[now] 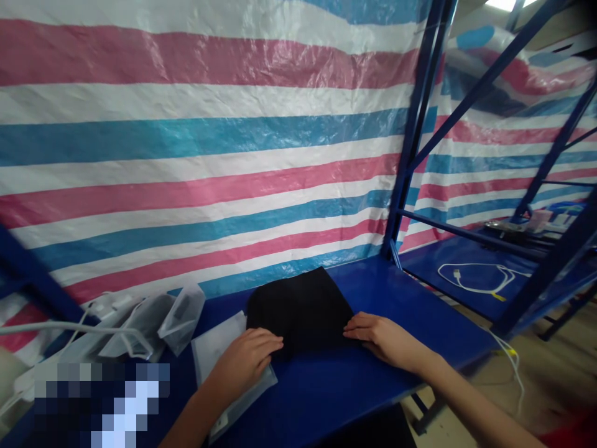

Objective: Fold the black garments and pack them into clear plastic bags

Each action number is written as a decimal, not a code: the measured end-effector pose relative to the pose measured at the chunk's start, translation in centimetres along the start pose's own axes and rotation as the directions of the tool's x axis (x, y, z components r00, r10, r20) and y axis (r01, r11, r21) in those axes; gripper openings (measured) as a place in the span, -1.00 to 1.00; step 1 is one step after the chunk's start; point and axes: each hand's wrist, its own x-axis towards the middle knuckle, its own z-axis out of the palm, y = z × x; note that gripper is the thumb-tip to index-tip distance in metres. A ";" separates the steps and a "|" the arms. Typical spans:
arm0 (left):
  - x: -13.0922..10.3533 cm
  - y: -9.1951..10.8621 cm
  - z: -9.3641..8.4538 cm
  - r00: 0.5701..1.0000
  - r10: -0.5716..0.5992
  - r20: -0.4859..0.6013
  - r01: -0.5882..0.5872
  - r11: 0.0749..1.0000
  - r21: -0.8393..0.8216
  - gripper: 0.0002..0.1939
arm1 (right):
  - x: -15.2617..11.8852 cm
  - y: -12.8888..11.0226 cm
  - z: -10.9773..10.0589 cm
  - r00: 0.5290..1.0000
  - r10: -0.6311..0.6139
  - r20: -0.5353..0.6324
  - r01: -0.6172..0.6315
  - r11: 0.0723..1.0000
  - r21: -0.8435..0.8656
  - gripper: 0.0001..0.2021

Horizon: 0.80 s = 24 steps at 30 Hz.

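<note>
A black folded cloth (301, 305) lies on the blue table (298, 398) in front of me. My left hand (254, 351) is at its near left corner, fingers curled over the edge with the thumb tucked below. Across from it, my right hand (373, 336) grips the near right edge with the fingers close together; the thumb is mostly hidden. A frosted plastic bag (217, 339) lies flat, partly beneath my left hand and forearm and beside the cloth.
Several translucent bags (181, 317) stand at the left, near a grey cable (69, 325). A striped tarp (209, 143) hangs behind the table. Blue metal posts (405, 155) rise at the right, and a white cable (480, 289) lies on the neighbouring shelf.
</note>
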 end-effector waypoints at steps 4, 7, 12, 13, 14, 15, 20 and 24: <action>-0.1 1.0 -0.8 0.997 -0.068 0.041 0.070 0.997 -0.025 -0.66 | -0.7 -0.2 -0.4 0.997 0.061 0.041 -0.064 0.994 0.085 -0.55; 0.1 1.3 -1.6 0.995 -0.080 0.064 0.082 0.996 -0.027 -0.71 | 0.0 0.1 -2.1 0.986 0.110 0.125 -0.135 0.967 0.215 -0.47; 0.7 1.5 -1.9 0.995 -0.081 0.059 0.084 0.996 -0.039 -0.70 | 6.1 2.4 -4.9 0.982 0.154 0.110 -0.182 0.926 0.330 -0.52; 0.8 1.5 -1.8 0.995 -0.085 0.056 0.088 0.995 -0.043 -0.70 | 8.2 2.8 -5.0 0.989 0.129 0.069 -0.144 0.942 0.304 -0.54; 0.9 1.6 -1.7 0.995 -0.088 0.052 0.090 0.995 -0.046 -0.71 | 10.4 3.1 -4.9 0.996 0.091 0.022 -0.093 0.953 0.289 -0.57; 0.9 1.6 -1.7 0.995 -0.088 0.051 0.090 0.995 -0.048 -0.71 | 12.8 3.2 -4.6 0.999 0.042 -0.015 -0.035 0.954 0.298 -0.61; 0.2 1.3 -0.8 0.999 -0.048 0.023 0.049 0.998 -0.027 -0.63 | 24.6 1.3 0.3 0.994 -0.106 -0.037 0.112 0.930 0.351 -0.66; -0.5 0.6 0.2 0.999 0.014 -0.044 -0.015 1.000 -0.004 -0.67 | 30.9 -0.5 4.4 0.981 -0.171 0.091 0.155 0.975 0.160 -0.58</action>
